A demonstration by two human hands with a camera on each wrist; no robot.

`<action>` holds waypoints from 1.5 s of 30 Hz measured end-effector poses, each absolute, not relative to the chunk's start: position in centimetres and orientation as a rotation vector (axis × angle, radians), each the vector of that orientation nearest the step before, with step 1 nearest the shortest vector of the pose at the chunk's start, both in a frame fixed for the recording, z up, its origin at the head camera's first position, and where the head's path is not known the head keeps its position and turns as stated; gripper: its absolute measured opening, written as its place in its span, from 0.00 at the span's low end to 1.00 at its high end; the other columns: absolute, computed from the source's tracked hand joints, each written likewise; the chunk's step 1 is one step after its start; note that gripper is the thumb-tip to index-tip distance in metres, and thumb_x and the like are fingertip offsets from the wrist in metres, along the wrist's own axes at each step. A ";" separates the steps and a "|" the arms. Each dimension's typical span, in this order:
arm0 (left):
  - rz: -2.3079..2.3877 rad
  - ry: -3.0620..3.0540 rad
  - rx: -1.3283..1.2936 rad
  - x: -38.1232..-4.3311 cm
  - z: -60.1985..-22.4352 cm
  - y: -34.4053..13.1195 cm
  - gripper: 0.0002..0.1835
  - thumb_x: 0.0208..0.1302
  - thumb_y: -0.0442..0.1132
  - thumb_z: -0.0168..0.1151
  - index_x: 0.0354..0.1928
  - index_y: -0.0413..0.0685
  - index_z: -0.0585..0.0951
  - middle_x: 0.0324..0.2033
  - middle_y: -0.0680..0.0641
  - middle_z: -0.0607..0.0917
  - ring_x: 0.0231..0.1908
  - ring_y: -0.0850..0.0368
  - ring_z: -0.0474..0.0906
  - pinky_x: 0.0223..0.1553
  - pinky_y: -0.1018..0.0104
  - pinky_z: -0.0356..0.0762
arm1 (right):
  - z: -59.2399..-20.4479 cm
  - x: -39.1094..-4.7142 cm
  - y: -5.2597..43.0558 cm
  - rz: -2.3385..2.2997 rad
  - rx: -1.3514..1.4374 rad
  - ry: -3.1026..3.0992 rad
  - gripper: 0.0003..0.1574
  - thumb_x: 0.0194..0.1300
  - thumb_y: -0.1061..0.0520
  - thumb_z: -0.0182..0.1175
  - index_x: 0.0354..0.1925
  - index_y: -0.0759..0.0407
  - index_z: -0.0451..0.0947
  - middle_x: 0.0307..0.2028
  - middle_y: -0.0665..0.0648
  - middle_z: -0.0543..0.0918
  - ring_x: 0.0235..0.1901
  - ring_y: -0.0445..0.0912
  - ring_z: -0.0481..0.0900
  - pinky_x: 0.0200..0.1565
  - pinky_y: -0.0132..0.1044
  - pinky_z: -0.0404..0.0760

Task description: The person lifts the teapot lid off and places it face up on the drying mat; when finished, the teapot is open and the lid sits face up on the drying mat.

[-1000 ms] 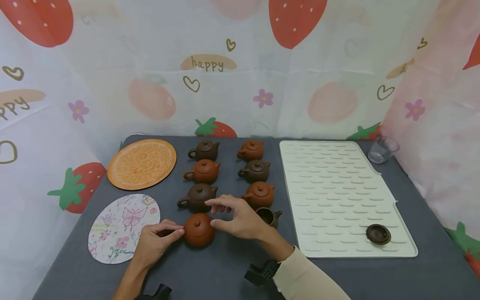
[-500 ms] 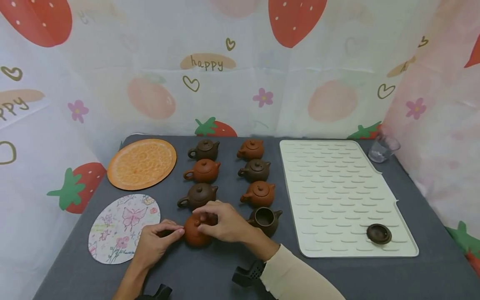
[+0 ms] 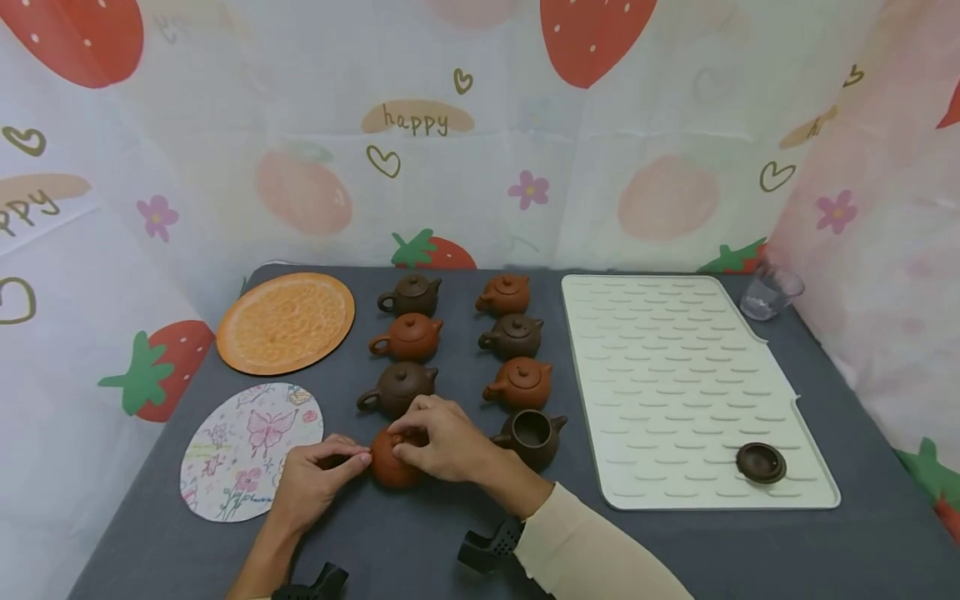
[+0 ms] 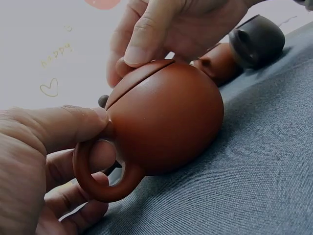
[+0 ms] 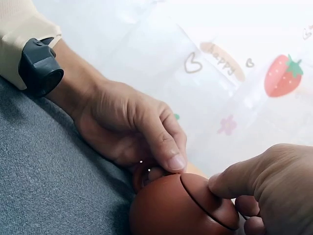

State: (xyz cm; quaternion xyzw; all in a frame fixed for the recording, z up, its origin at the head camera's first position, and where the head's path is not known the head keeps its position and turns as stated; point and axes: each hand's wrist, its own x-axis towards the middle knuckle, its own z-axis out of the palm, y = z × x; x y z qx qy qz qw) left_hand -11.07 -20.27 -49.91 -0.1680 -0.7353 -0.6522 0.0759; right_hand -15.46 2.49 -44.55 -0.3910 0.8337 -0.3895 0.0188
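Observation:
A reddish-brown teapot (image 3: 393,472) stands on the grey cloth, nearest the person in the left column. My left hand (image 3: 311,483) pinches its ring handle (image 4: 111,194), thumb on top and fingers reaching through the loop. From above, my right hand (image 3: 450,442) pinches the knob of the lid (image 4: 139,83) between thumb and fingers. The lid sits in the pot's mouth, its seam showing in both wrist views. Just right of that hand is a dark lidless teapot (image 3: 536,456). A dark upturned lid (image 3: 761,463) lies on the white ribbed mat (image 3: 675,392).
Several brown and reddish lidded teapots stand in two columns behind, the dark one (image 3: 403,390) closest to the hands. At left lie an orange round mat (image 3: 285,325) and a white flowered mat (image 3: 225,433). A clear glass (image 3: 768,293) is at the far right corner.
My right hand has moved left and down from beside the reddish-brown teapot onto its lid knob, uncovering the dark lidless teapot. My left hand has kept its grip on the handle.

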 end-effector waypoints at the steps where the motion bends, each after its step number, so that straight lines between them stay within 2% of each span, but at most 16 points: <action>1: -1.955 -2.202 -0.507 -11.1 -49.9 -20.3 0.03 0.56 0.23 0.67 0.33 0.31 0.86 0.31 0.38 0.84 0.36 0.52 0.81 0.38 0.68 0.78 | -44.5 -15.5 2.5 -1.193 -1.226 2.599 0.12 0.64 0.59 0.65 0.47 0.58 0.85 0.33 0.48 0.74 0.31 0.41 0.70 0.36 0.29 0.70; 13: -1.974 -2.199 -0.491 -11.0 -50.0 -20.2 0.03 0.56 0.23 0.67 0.33 0.32 0.86 0.31 0.38 0.84 0.36 0.52 0.81 0.38 0.67 0.79 | -44.6 -15.7 2.7 -1.215 -1.267 2.613 0.09 0.64 0.57 0.65 0.44 0.57 0.84 0.36 0.49 0.78 0.35 0.40 0.73 0.39 0.31 0.72; 32: -1.983 -2.195 -0.480 -11.0 -50.1 -20.1 0.03 0.57 0.25 0.68 0.34 0.32 0.86 0.32 0.40 0.85 0.36 0.49 0.81 0.37 0.67 0.79 | -45.6 -15.6 3.0 -1.618 -1.179 2.457 0.06 0.64 0.59 0.65 0.39 0.59 0.82 0.28 0.48 0.81 0.27 0.34 0.76 0.31 0.28 0.76; 36: -1.977 -2.204 -0.480 -11.0 -50.1 -20.2 0.03 0.58 0.25 0.67 0.34 0.32 0.86 0.32 0.39 0.84 0.35 0.48 0.81 0.37 0.66 0.79 | -45.5 -15.5 3.2 -1.710 -1.110 2.419 0.04 0.64 0.60 0.65 0.38 0.59 0.82 0.26 0.48 0.80 0.24 0.36 0.76 0.27 0.31 0.76; 40: -1.978 -2.204 -0.472 -11.0 -50.1 -20.3 0.03 0.58 0.25 0.67 0.34 0.31 0.86 0.32 0.38 0.84 0.35 0.49 0.81 0.37 0.67 0.79 | -45.5 -15.6 3.3 -1.799 -1.006 2.304 0.03 0.63 0.61 0.65 0.37 0.59 0.82 0.27 0.48 0.81 0.25 0.39 0.78 0.29 0.34 0.78; 45: -1.977 -2.206 -0.474 -11.0 -50.1 -20.3 0.02 0.58 0.24 0.67 0.33 0.31 0.86 0.32 0.37 0.84 0.36 0.50 0.81 0.38 0.67 0.79 | -45.4 -15.6 3.4 -1.950 -0.871 2.071 0.03 0.62 0.64 0.65 0.36 0.64 0.80 0.26 0.55 0.81 0.25 0.46 0.79 0.29 0.40 0.79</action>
